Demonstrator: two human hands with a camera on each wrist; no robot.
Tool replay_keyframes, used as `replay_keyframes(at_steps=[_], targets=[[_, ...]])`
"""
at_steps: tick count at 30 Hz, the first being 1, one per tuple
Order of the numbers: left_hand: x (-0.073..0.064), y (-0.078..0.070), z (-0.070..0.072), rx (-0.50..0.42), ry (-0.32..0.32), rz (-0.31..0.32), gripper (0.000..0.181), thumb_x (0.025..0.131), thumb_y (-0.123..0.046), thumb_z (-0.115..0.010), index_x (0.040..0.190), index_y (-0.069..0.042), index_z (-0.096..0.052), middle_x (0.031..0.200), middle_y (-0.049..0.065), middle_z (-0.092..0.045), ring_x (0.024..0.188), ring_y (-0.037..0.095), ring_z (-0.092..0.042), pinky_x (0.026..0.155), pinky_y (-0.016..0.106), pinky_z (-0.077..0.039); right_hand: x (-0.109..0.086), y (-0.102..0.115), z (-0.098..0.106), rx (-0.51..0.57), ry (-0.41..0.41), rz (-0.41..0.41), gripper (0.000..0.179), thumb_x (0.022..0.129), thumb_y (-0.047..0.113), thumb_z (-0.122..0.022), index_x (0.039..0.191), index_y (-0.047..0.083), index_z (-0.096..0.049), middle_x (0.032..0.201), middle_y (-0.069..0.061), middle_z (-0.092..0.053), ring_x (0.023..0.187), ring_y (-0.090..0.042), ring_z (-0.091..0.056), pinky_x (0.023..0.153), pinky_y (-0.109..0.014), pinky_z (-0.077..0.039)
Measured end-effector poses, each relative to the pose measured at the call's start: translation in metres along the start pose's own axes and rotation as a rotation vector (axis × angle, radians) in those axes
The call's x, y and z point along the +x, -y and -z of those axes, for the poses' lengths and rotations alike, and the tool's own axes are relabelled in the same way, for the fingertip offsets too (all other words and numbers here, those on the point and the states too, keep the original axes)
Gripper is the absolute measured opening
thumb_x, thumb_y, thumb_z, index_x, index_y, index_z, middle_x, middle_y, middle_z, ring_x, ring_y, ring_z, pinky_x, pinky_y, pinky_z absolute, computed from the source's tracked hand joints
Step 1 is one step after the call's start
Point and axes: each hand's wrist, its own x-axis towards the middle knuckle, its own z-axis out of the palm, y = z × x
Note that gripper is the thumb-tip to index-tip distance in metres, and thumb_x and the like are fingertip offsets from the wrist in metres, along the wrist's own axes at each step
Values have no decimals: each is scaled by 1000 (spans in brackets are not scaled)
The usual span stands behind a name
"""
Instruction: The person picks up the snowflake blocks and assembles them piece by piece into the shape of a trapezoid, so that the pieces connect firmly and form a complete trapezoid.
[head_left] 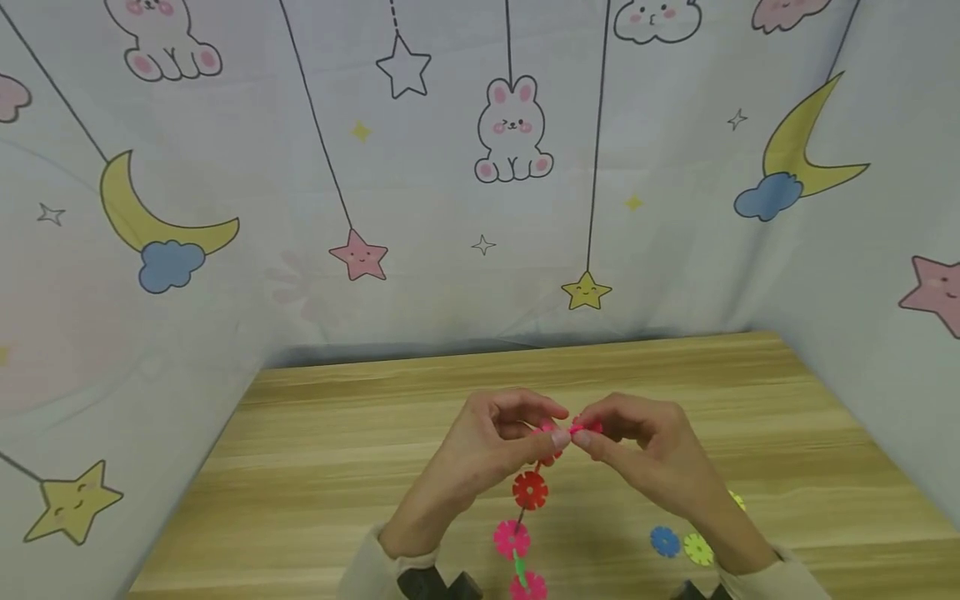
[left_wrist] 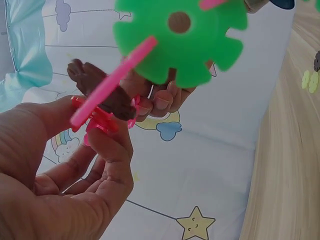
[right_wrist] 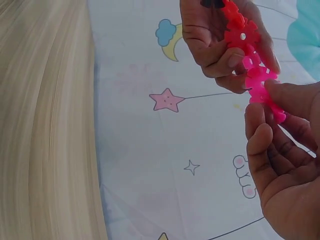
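Both hands meet above the table, joined by a chain of notched plastic snowflake discs. My left hand [head_left: 498, 446] pinches the chain near its upper end, around red and pink discs. From it hang a red disc [head_left: 530, 490], a brown disc seen edge-on, a pink disc [head_left: 512, 539] and a green disc [left_wrist: 180, 40], which looms close in the left wrist view. My right hand [head_left: 648, 446] pinches a bright pink disc [right_wrist: 260, 82] between thumb and fingers. In the right wrist view this disc adjoins the red disc [right_wrist: 242, 36] at the left hand; fingers partly hide the joint.
On the wooden table [head_left: 315, 467], a blue disc [head_left: 664, 542] and a yellow-green disc [head_left: 698, 549] lie by the right forearm, which partly covers another yellow disc [head_left: 738, 500]. A white curtain [head_left: 435, 183] printed with stars, moons and rabbits encloses the table's back and sides.
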Motion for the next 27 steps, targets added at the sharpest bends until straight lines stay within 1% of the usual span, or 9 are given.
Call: replay_keyframes(at_steps=[2,7,13,16,20,23,27], targets=[[-1,0,1,4,4,-1,25,97,-22,-80,121,-14,-79,109,9,-79,82,16,-79,83,35,-64,0,-1,-1,-5,-12,6,27,95,-2,-77,103,24,-78,84,7,-75,69,-10,-66,58,-26,-55],[-2,-1,2,31,-3,1,23,101,-24,-76,122,-15,-79,107,6,-79,81,15,-75,81,32,-62,0,0,-3,-7,-39,5,27,95,-2,-78,103,24,-78,82,11,-72,66,-11,-66,57,-25,-54],[-4,-1,3,10,-16,30,22,101,-22,-76,120,-11,-80,99,0,-80,84,12,-74,83,29,-63,-1,1,-6,3,-72,52,26,93,-6,-77,103,18,-79,89,4,-77,70,-11,-67,63,-25,-58],[-5,0,4,9,-24,36,19,101,-20,-76,116,-10,-81,90,-3,-78,80,12,-70,77,27,-60,-1,0,-8,-14,-78,78,26,93,-7,-78,102,18,-79,91,2,-79,73,-9,-69,66,-24,-60],[-7,0,4,18,-35,45,16,100,-19,-75,112,-10,-82,82,-4,-75,75,14,-64,69,25,-52,-1,-1,-9,-48,-77,107,27,91,-7,-79,101,18,-78,92,4,-79,75,-7,-69,69,-23,-61],[-8,0,3,11,-38,50,15,100,-17,-75,111,-9,-82,80,-5,-75,73,15,-62,66,24,-49,0,-2,-10,-75,-86,126,30,89,-10,-81,99,19,-78,90,5,-78,73,-5,-66,67,-21,-59],[-9,-1,0,-6,-37,52,15,100,-15,-74,111,-8,-82,79,-6,-75,71,13,-61,62,23,-45,0,-4,-10,-101,-125,194,34,84,-15,-82,96,16,-77,87,5,-76,70,-3,-60,60,-20,-52]])
